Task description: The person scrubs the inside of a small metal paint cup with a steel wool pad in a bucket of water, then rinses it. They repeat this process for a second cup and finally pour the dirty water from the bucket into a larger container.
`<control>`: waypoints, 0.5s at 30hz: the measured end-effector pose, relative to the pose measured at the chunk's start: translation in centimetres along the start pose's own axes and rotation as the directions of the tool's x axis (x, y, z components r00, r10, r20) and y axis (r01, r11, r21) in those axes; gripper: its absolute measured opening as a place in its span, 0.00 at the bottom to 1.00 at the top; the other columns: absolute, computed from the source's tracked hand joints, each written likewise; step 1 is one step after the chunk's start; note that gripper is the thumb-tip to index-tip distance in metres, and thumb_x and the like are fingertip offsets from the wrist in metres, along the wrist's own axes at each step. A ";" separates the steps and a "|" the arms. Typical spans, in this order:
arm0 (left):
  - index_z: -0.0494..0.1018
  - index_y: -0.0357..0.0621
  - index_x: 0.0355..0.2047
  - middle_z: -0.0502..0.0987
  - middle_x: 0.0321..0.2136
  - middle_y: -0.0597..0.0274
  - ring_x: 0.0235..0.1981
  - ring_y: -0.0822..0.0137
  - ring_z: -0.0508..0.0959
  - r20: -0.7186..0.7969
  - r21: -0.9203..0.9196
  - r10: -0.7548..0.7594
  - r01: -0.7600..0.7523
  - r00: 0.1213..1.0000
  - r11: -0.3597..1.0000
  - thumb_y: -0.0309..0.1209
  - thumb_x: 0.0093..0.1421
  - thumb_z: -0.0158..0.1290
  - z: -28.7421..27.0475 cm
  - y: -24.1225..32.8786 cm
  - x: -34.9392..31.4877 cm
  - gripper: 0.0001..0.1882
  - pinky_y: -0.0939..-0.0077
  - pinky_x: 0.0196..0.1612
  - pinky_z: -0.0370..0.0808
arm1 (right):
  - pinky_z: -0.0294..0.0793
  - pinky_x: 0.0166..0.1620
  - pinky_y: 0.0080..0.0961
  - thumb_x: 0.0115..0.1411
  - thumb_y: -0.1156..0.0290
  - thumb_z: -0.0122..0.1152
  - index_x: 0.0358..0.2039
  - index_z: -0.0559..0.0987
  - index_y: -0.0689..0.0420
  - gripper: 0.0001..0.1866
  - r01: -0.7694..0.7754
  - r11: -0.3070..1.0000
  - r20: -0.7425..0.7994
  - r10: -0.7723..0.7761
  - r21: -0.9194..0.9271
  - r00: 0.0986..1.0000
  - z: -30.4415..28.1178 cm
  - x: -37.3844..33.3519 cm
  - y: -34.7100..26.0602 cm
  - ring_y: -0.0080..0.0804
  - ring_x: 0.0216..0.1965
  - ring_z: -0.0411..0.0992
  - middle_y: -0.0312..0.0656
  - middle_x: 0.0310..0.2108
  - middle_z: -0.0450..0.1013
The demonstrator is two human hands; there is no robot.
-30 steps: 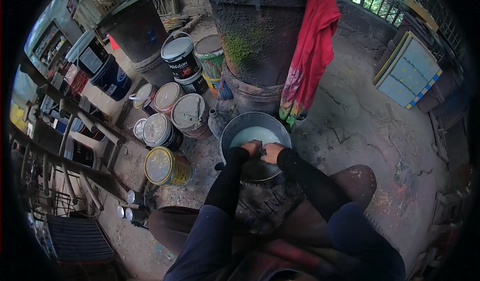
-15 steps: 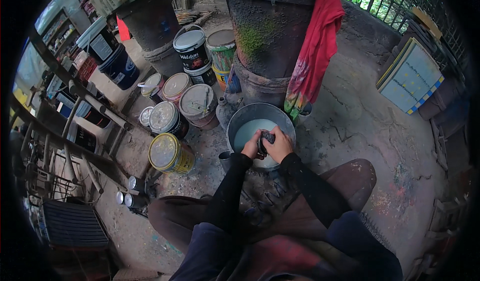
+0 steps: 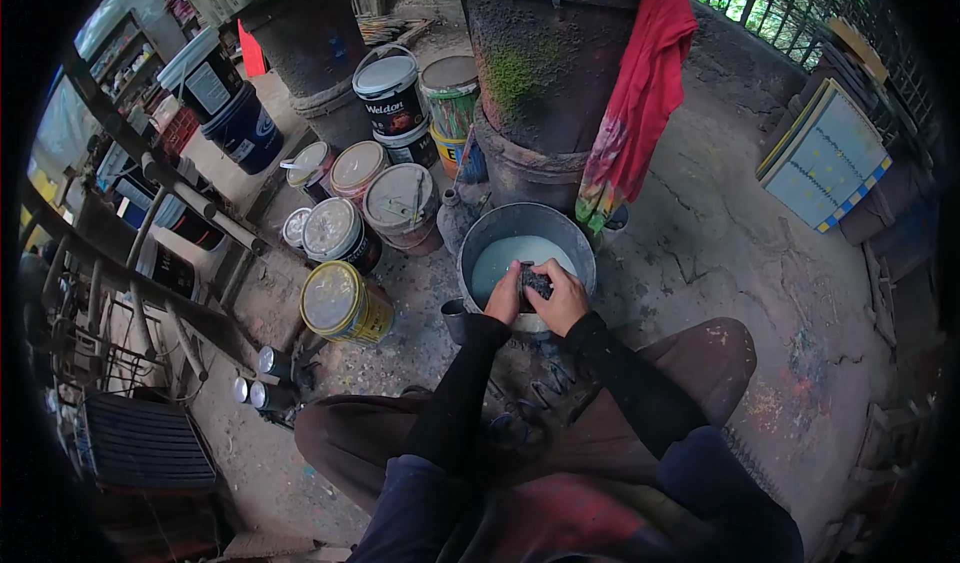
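Concrete floor [image 3: 690,263], paint-spattered; we see lidded buckets [image 3: 342,228] grouped left, probably kept handy. Mid-scene, we find a dark rough lump [image 3: 537,282] above whitish liquid [image 3: 502,256] in a grey tub [image 3: 525,221], likely so drips fall back. Left hand [image 3: 506,295] and right hand [image 3: 563,300]: fingers clamped on the lump from both sides.

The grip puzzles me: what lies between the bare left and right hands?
The head view shows a dark, speckled lump between the left hand and right hand, over the round grey basin.
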State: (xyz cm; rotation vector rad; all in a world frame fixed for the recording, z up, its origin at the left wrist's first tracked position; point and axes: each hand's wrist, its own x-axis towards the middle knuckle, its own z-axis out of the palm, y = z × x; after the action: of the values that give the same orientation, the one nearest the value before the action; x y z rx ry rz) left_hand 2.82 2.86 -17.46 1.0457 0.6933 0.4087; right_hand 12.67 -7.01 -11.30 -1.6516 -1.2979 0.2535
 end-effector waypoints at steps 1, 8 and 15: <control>0.58 0.38 0.56 0.67 0.49 0.51 0.41 0.64 0.74 0.008 0.252 0.356 -0.346 0.935 0.904 0.49 0.67 0.26 0.7 -0.5 -0.1 0.29 0.75 0.45 0.70 | 0.71 0.36 0.32 0.48 0.70 0.63 0.34 0.69 0.61 0.15 -0.182 0.983 -0.009 0.182 0.016 0.983 0.1 0.2 0.6 0.42 0.34 0.74 0.48 0.30 0.73; 0.61 0.42 0.54 0.70 0.46 0.55 0.44 0.63 0.73 0.087 -0.178 0.037 -0.021 0.996 0.984 0.46 0.67 0.27 0.6 0.0 -0.8 0.26 0.71 0.46 0.70 | 0.71 0.37 0.30 0.47 0.73 0.64 0.34 0.70 0.60 0.15 -0.009 0.997 0.008 0.008 0.082 1.000 0.3 -0.6 0.7 0.44 0.36 0.74 0.45 0.32 0.73; 0.56 0.48 0.59 0.70 0.45 0.58 0.44 0.65 0.73 0.010 -0.036 0.216 -0.215 0.976 0.976 0.46 0.65 0.32 1.8 -1.5 -0.6 0.26 0.71 0.48 0.70 | 0.71 0.37 0.29 0.49 0.72 0.63 0.34 0.71 0.60 0.13 -0.220 0.968 -0.039 0.226 0.118 0.973 0.4 -0.2 2.2 0.41 0.36 0.75 0.46 0.30 0.73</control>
State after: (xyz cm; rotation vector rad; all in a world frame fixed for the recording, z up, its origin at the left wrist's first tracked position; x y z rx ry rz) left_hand 3.55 0.64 -18.05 1.0935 0.5594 0.5984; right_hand 13.77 -6.83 -13.28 -1.6955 -1.0400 0.4095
